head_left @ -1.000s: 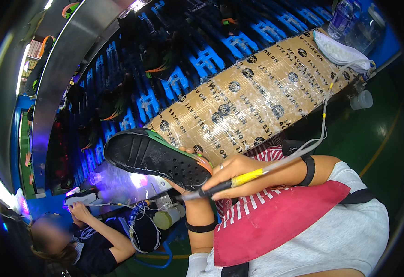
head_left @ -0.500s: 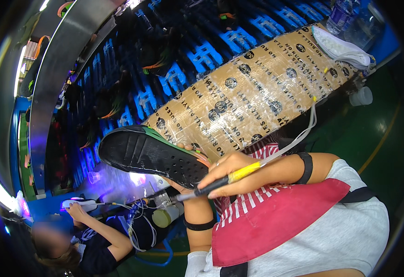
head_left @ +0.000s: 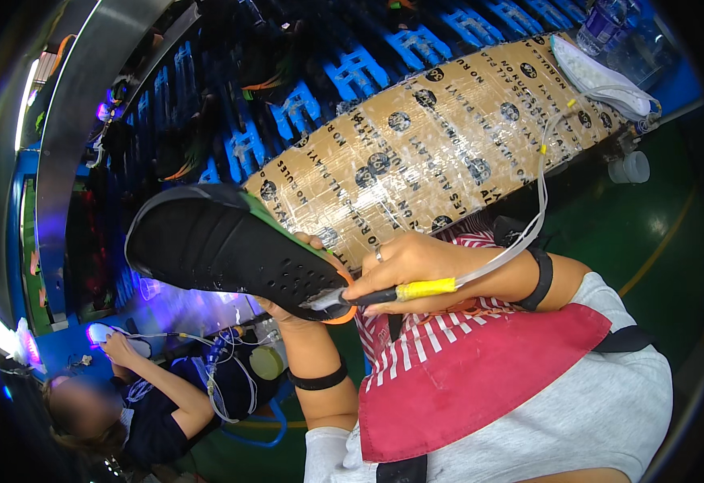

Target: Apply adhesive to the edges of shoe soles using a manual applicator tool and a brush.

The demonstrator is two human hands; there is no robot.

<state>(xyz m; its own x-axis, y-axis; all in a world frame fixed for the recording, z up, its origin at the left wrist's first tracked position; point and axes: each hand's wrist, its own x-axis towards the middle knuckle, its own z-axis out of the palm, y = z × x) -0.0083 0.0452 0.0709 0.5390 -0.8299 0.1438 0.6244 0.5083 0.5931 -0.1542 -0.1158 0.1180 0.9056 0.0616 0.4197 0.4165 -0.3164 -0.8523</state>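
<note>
A shoe (head_left: 223, 249) is held bottom up, its black underside dotted with small holes near the heel and edged in green and orange. My left hand (head_left: 279, 311) grips it from beneath, with fingertips showing at the far edge and most of the palm hidden. In my right hand (head_left: 416, 262) is a brush (head_left: 378, 296) with a black handle, a yellow sleeve and a clear hose (head_left: 539, 213) running from its rear. The brush's pale, wet-looking tip rests on the heel end of the underside.
Beyond my hands lies a taped cardboard sheet (head_left: 400, 161). A conveyor of blue slats (head_left: 356, 74) carries dark shoes. A white tray-like piece (head_left: 597, 80) and a plastic bottle (head_left: 605, 28) stand far right. A co-worker (head_left: 159, 386) works at the left beside a pale green container (head_left: 267, 362).
The shoe has shifted left and closer to the camera. The brush, earlier below the heel's edge, has come onto the heel. My left arm has moved left.
</note>
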